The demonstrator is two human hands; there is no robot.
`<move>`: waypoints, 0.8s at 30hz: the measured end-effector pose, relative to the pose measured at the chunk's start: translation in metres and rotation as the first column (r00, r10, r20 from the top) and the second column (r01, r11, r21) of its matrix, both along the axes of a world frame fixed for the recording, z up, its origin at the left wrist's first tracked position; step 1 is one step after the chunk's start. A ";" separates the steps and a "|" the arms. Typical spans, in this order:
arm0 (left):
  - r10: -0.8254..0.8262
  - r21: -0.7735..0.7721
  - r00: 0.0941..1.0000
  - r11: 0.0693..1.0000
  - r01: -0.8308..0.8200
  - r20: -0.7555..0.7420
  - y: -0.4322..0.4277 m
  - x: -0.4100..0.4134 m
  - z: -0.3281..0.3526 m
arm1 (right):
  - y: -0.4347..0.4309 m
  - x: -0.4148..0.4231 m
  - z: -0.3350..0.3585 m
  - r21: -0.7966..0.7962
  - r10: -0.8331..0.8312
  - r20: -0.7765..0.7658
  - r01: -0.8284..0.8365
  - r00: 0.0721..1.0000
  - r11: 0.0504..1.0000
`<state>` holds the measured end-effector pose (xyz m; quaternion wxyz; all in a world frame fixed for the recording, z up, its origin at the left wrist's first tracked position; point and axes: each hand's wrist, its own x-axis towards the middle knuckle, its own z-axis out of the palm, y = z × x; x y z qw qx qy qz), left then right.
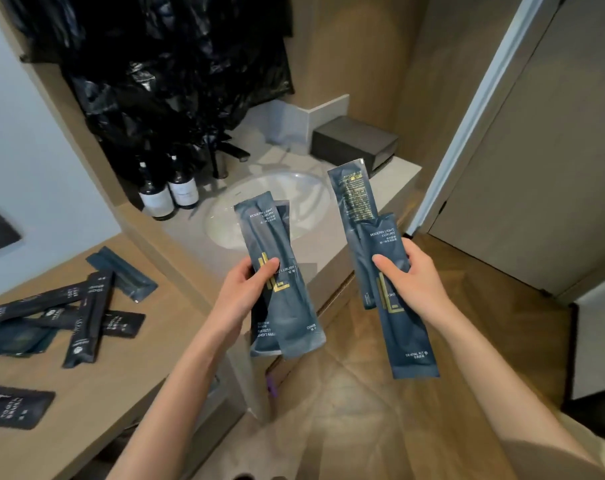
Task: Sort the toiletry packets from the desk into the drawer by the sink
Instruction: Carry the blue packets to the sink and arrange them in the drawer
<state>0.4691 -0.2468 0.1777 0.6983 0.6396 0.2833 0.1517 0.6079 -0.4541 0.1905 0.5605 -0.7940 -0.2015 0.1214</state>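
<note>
With left hand (240,294) fingers clamped on the comb packets (277,237) and right hand (417,282) fingers on the dental kit packets (408,334), aloft before the sink (280,188), a slick rear packet could slide out onto the floor (363,410).

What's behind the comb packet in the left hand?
A second dark packet, gripped with the comb packet by the left hand. Only its top corner and bottom end show; its label is mostly covered.
</note>
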 end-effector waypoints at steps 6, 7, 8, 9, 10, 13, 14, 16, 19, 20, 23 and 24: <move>-0.024 0.034 1.000 0.999 0.024 0.015 -0.025 0.074 0.010 | -0.027 0.066 0.005 0.045 -0.059 -0.103 0.064 0.993 0.997; -0.026 0.042 0.999 0.999 0.025 0.022 -0.025 0.087 0.010 | -0.028 0.080 0.005 0.051 -0.069 -0.115 0.076 0.991 0.996; -0.028 0.052 0.999 0.998 0.027 0.027 -0.023 0.102 0.008 | -0.027 0.094 0.005 0.056 -0.077 -0.121 0.084 0.990 0.995; -0.030 0.060 0.999 0.998 0.028 0.033 -0.021 0.117 0.006 | -0.027 0.110 0.004 0.057 -0.083 -0.124 0.090 0.989 0.994; -0.029 0.067 0.999 0.997 0.027 0.036 -0.019 0.134 0.004 | -0.025 0.126 0.002 0.057 -0.085 -0.126 0.093 0.988 0.994; -0.011 0.070 0.999 0.998 0.008 0.048 -0.010 0.186 -0.005 | -0.017 0.180 -0.001 0.042 -0.082 -0.128 0.088 0.988 0.995; -0.008 0.070 0.998 0.998 0.004 0.057 -0.006 0.205 -0.007 | -0.013 0.200 -0.002 0.035 -0.081 -0.127 0.086 0.989 0.996; 0.006 0.053 0.998 0.999 -0.010 0.060 0.003 0.243 -0.009 | -0.003 0.243 -0.003 0.018 -0.077 -0.131 0.080 0.988 0.997; 0.057 0.025 0.997 0.998 -0.058 0.047 0.019 0.297 -0.010 | 0.016 0.307 -0.003 -0.012 -0.061 -0.162 0.060 0.985 0.998; 0.067 0.021 0.997 0.997 -0.068 0.041 0.025 0.314 -0.011 | 0.023 0.327 -0.003 -0.022 -0.056 -0.172 0.053 0.984 0.998; 0.100 0.014 0.995 0.995 -0.101 0.022 0.040 0.359 -0.009 | 0.044 0.386 -0.003 -0.013 -0.045 -0.231 0.043 0.972 0.999; 0.118 0.015 0.993 0.993 -0.118 0.018 0.044 0.372 -0.009 | 0.052 0.403 -0.003 0.000 -0.044 -0.256 0.046 0.966 0.999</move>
